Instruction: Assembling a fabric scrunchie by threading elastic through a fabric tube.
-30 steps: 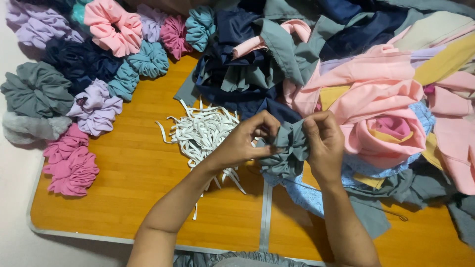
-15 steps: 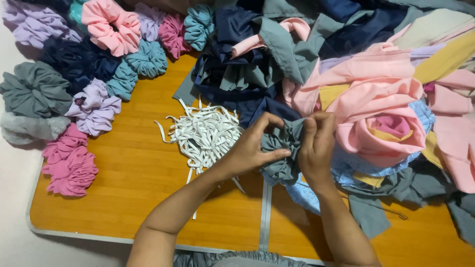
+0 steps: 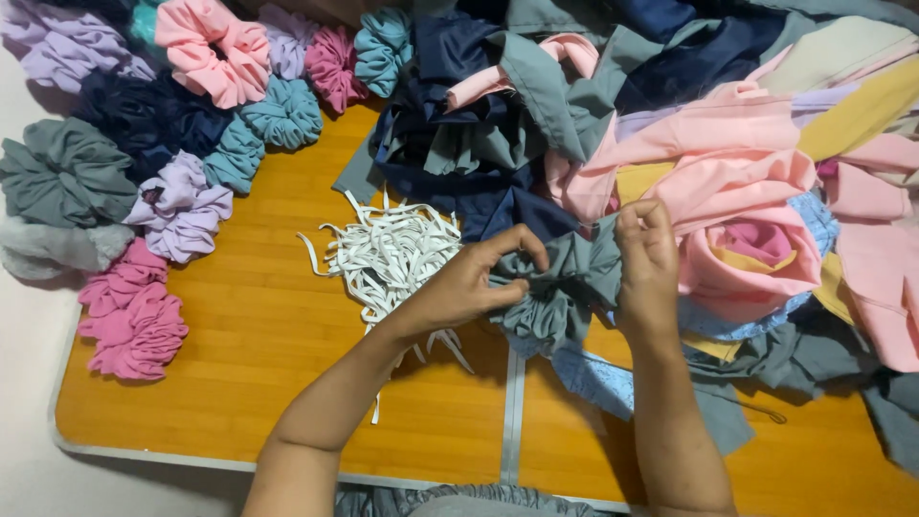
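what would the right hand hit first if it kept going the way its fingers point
The right hand, pinching the grey-green fabric, points up the table; it would likely meet the pink cloth first, though height is unclear.

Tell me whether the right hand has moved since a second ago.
Yes. The right hand has risen away from the table's near edge, toward the pink fabric roll, still gripping the grey-green fabric.

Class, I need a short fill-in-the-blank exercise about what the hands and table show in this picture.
1. Both hands grip a gathered piece of ____ fabric.
2. The pile of white elastic strips lies beside the ____ hand.
3. The right hand pinches the fabric's ____ end.
4. The table top is ____.

Missing words: grey; left; right; wooden
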